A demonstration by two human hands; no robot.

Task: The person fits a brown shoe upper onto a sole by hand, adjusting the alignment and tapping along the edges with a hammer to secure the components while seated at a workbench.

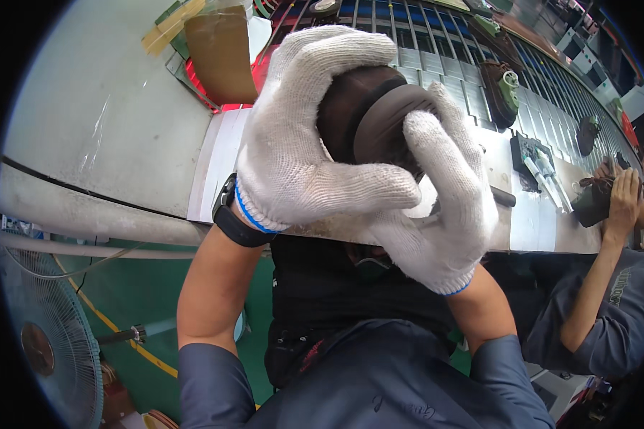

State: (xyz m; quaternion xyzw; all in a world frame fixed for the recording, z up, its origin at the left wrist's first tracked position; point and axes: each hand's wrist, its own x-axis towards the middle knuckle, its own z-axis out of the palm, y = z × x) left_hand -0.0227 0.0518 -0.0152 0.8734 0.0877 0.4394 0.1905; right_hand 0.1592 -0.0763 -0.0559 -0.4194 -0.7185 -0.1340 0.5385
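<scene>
A dark brown shoe is held up close over the bench edge, its rounded end facing me and much of it behind my gloves. My left hand, in a white knitted glove with a black watch at the wrist, wraps round its left side, fingers over the top and thumb below. My right hand, gloved the same way, curls its fingers against the right side of the shoe. A dark bar-shaped handle lies on the bench beside my right hand.
Beyond the bench runs a roller conveyor carrying several brown shoes. A black tray with white tubes sits to the right. At far right, a co-worker's hand holds a dark shoe. A fan stands at lower left.
</scene>
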